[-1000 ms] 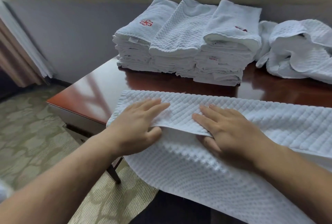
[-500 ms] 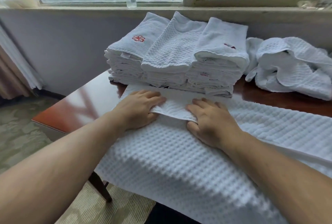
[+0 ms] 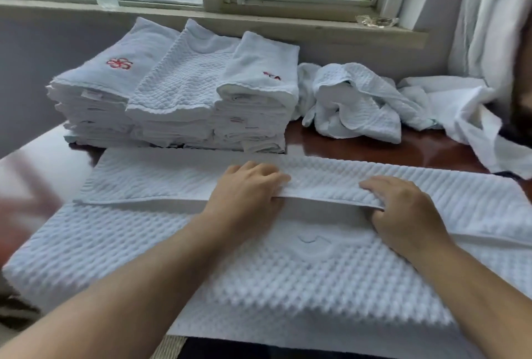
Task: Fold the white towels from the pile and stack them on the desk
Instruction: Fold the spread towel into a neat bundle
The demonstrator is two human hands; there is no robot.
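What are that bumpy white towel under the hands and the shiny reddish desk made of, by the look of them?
The towel looks like woven cotton, matte, with a raised waffle grid of small bumps and a flat hemmed edge; the fibre itself cannot be told for sure. The desk looks like dark reddish wood or wood veneer under a glossy lacquer: it mirrors the window light and the towel stacks.

left hand (image 3: 247,189): my fingers curled over a folded edge, thumb hidden beneath, pinching it | right hand (image 3: 403,212): same pinch, fingers on top | both forearms bare, reaching forward from the bottom corners, hands side by side, apart
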